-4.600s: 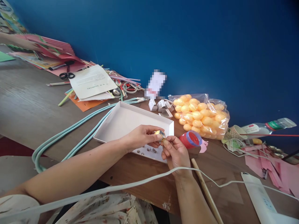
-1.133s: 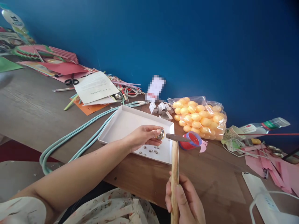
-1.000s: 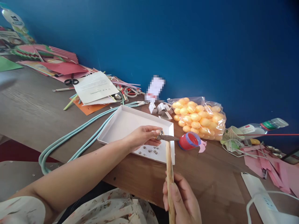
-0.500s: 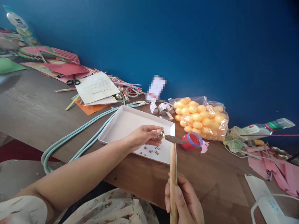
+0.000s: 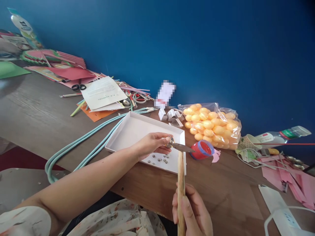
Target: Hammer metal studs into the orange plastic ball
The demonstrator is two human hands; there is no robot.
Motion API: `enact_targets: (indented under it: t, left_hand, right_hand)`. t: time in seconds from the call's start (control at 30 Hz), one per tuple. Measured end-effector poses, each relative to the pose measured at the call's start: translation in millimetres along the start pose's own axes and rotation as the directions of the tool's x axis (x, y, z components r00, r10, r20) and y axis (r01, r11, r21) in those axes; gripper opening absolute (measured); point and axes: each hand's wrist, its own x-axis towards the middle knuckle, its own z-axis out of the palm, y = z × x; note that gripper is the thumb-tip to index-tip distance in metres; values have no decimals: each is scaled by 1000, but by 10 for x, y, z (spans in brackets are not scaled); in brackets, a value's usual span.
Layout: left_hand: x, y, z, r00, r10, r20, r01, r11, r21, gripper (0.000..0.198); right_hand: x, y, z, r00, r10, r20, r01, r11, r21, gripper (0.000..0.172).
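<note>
Over the white tray (image 5: 118, 131), my left hand (image 5: 156, 143) pinches a shiny metal ball (image 5: 169, 142) between thumb and fingers. My right hand (image 5: 193, 209) is wrapped round the wooden handle of a hammer (image 5: 181, 186) held upright. The hammer's dark head (image 5: 183, 148) points left, its narrow end at the ball; whether they touch I cannot tell. Several small metal balls (image 5: 159, 160) lie in the near right part of the tray. Just right of the hammer head is a red container with a blue rim (image 5: 202, 149).
A clear bag of orange balls (image 5: 213, 126) lies by the blue wall. Light-green cords (image 5: 81, 141) loop left of the tray, beside papers (image 5: 103, 93) and black-handled scissors (image 5: 78, 87). To the right are a plastic bottle (image 5: 283, 135), pink paper (image 5: 290, 177) and a white power strip (image 5: 280, 209).
The hammer has shifted slightly left in my right hand, its head now nearer the ball or against it. My left hand keeps its pinch on the ball, almost unmoved.
</note>
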Motion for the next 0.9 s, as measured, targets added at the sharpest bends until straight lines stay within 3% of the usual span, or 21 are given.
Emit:
enact_targets:
  t: [0.2, 0.6, 0.9]
  left_hand:
    - [-9, 3, 6, 1000, -13, -15, 13, 1000, 7, 39]
    - [-30, 44, -4, 996, -36, 78, 46, 990, -135, 31]
    - [-2, 10, -35, 995, -21, 101, 26, 998, -51, 34]
  right_hand:
    - [12, 12, 15, 1000, 4, -3, -4, 1000, -27, 27]
    - [3, 33, -47, 999, 11, -49, -7, 996, 85, 28]
    - [-21, 19, 3, 998, -56, -9, 57, 993, 99, 24]
